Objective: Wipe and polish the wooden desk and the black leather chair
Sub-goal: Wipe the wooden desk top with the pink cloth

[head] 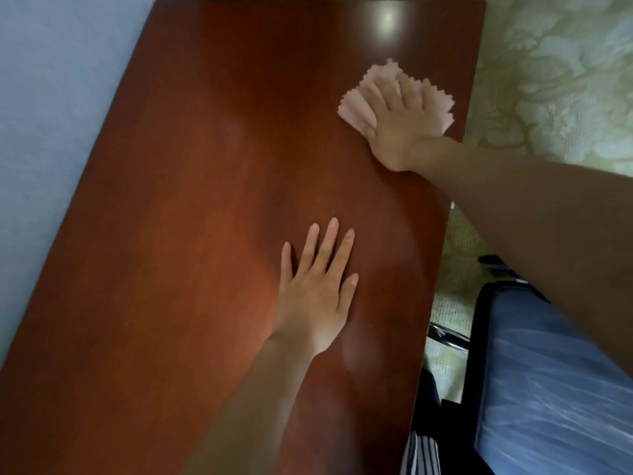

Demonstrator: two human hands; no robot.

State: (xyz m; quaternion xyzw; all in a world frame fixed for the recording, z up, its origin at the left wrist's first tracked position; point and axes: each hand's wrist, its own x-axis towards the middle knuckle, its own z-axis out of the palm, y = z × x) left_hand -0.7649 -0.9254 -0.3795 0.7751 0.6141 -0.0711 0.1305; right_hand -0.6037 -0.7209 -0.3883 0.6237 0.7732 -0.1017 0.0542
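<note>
**Wiping the far corner of the desk with a pink cloth**

Pressing flat on the pink cloth (pixel 352 108), the right hand (pixel 394 128) has its fingers spread and laid straight over the fabric, pinching nothing. Cloth and hand sit on the wooden desk (pixel 205 166) near its far right-hand edge. The left hand (pixel 315 293) rests palm down on bare wood nearer the person, fingers straight and slightly fanned, seemingly bracing the body for the reach.

The step in hand looks like the desk wipe. The chair is probably the dark frame (pixel 479 337) beside the desk's near edge, mostly out of view. Nothing is touching it.

The next move likely calls for even downward pressure as the cloth sweeps across the top. The left hand will have to lift or shift so the patch beneath it gets wiped too. Near the edge, the cloth could slide off if pushed further out.
</note>
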